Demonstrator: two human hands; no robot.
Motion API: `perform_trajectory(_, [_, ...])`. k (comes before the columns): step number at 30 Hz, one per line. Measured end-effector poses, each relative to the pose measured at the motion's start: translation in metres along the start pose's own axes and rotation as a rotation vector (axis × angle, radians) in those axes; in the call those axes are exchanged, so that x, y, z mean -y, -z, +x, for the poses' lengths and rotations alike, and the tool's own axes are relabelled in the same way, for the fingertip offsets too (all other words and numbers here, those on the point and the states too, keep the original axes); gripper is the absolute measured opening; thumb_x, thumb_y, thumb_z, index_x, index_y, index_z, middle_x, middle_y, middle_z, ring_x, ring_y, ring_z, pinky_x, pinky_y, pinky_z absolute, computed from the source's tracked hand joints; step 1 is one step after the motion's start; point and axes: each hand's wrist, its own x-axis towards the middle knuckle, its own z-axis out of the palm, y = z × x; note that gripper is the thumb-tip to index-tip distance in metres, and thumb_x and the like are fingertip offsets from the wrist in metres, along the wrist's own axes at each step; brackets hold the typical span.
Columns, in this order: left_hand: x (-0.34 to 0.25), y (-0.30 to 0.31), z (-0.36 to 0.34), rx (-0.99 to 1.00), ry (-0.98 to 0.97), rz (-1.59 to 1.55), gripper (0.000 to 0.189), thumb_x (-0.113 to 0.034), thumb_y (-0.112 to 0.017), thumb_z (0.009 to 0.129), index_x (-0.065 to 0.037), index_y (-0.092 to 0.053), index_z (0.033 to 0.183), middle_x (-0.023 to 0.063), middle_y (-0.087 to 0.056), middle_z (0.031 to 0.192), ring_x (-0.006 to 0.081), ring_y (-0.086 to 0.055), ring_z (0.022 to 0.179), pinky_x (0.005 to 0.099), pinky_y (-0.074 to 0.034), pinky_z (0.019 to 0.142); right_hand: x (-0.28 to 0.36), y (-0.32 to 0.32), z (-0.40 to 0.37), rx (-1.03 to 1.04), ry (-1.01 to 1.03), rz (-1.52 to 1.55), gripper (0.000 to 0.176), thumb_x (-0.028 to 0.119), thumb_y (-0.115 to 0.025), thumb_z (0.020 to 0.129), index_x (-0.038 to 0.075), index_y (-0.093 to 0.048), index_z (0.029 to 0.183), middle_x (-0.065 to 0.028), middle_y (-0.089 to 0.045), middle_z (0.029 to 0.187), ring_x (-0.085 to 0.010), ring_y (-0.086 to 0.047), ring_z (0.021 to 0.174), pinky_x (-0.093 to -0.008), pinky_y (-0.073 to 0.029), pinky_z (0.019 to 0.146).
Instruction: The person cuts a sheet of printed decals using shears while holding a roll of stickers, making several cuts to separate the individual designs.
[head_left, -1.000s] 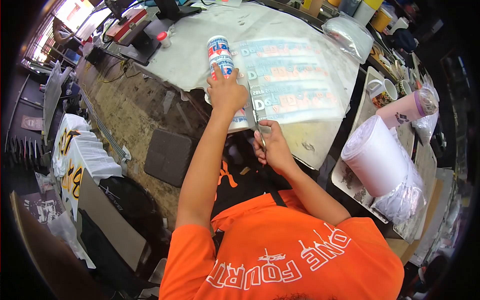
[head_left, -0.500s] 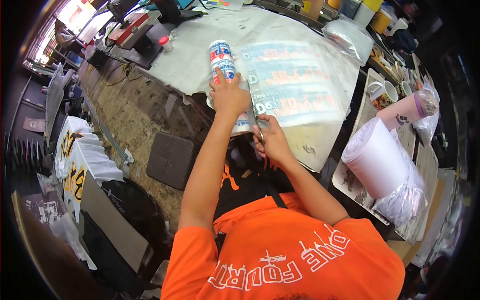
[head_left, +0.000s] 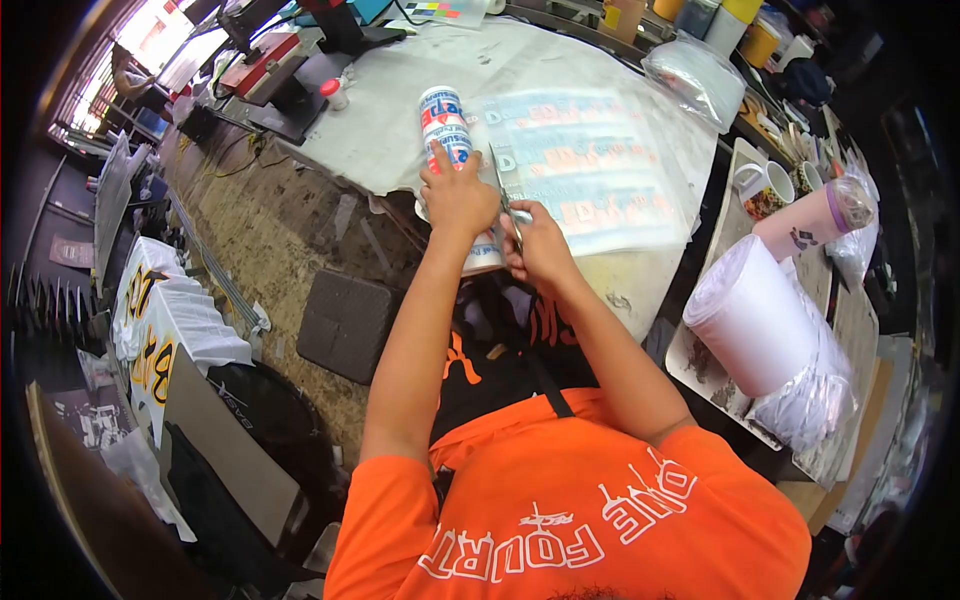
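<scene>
My left hand (head_left: 458,196) presses down on a roll of printed film (head_left: 444,118) with red and blue lettering, lying on the white-covered table (head_left: 380,120). My right hand (head_left: 540,243) grips scissors (head_left: 503,195), whose blades point away from me along the line where the unrolled clear sheet (head_left: 590,165) leaves the roll. The sheet carries rows of blue and orange lettering and spreads to the right of the roll.
A large white roll in plastic wrap (head_left: 755,325) lies at the right, with a pink tumbler (head_left: 815,215) and a mug (head_left: 765,180) behind it. A plastic bag (head_left: 695,70) sits at the table's far side. Printed white shirts (head_left: 160,320) lie on the floor at left.
My right hand has pushed the scissors forward along the sheet, away from me. My left hand stays on the roll.
</scene>
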Motion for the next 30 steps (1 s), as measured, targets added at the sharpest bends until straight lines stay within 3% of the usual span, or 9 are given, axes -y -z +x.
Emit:
perform_trajectory(12, [0.003, 0.001, 0.000, 0.007, -0.010, -0.002, 0.063, -0.027, -0.067, 0.078, -0.025, -0.062, 0.141, 0.0297, -0.024, 0.164, 0.0498, -0.044, 0.130, 0.0542, -0.043, 0.106, 0.016, -0.009, 0.021, -0.032, 0.001, -0.022, 0.045, 0.020, -0.063, 0.103, 0.006, -0.040, 0.139, -0.0045, -0.053, 0.069, -0.0122, -0.043, 0.046, -0.0305, -0.034, 0.041])
perform_trajectory(14, [0.006, -0.002, 0.000, -0.013, -0.041, 0.012, 0.061, -0.032, -0.068, 0.084, -0.028, -0.058, 0.144, 0.0311, -0.024, 0.163, 0.0545, -0.044, 0.129, 0.0595, -0.045, 0.104, 0.023, -0.009, 0.035, -0.049, -0.004, -0.011, 0.045, 0.020, -0.063, 0.103, 0.006, -0.040, 0.139, -0.0045, -0.054, 0.069, -0.0126, -0.044, 0.047, -0.0308, -0.035, 0.042])
perform_trajectory(18, [0.008, -0.002, 0.001, 0.000, -0.030, 0.016, 0.061, -0.034, -0.070, 0.085, -0.028, -0.057, 0.144, 0.0313, -0.023, 0.163, 0.0545, -0.043, 0.129, 0.0594, -0.044, 0.105, 0.020, -0.008, 0.038, -0.024, 0.006, -0.063, 0.049, 0.023, -0.066, 0.101, 0.006, -0.041, 0.139, -0.0047, -0.054, 0.069, -0.0129, -0.044, 0.047, -0.0310, -0.035, 0.042])
perform_trajectory(20, [0.007, -0.003, 0.002, 0.000, -0.015, 0.011, 0.064, -0.033, -0.072, 0.079, -0.025, -0.061, 0.142, 0.0303, -0.024, 0.164, 0.0511, -0.043, 0.130, 0.0542, -0.043, 0.106, 0.015, -0.005, 0.037, -0.020, -0.005, -0.043, 0.050, 0.027, -0.067, 0.102, 0.007, -0.042, 0.140, -0.0038, -0.053, 0.071, -0.0105, -0.043, 0.050, -0.0275, -0.035, 0.044])
perform_trajectory(30, [0.011, -0.001, 0.003, -0.014, 0.005, -0.066, 0.063, -0.032, -0.069, 0.079, -0.025, -0.062, 0.141, 0.0304, -0.026, 0.163, 0.0509, -0.042, 0.131, 0.0548, -0.040, 0.109, 0.025, -0.011, 0.064, -0.012, 0.033, 0.006, 0.050, 0.024, -0.067, 0.100, 0.004, -0.041, 0.138, -0.0049, -0.050, 0.068, -0.0130, -0.044, 0.048, -0.0299, -0.035, 0.042])
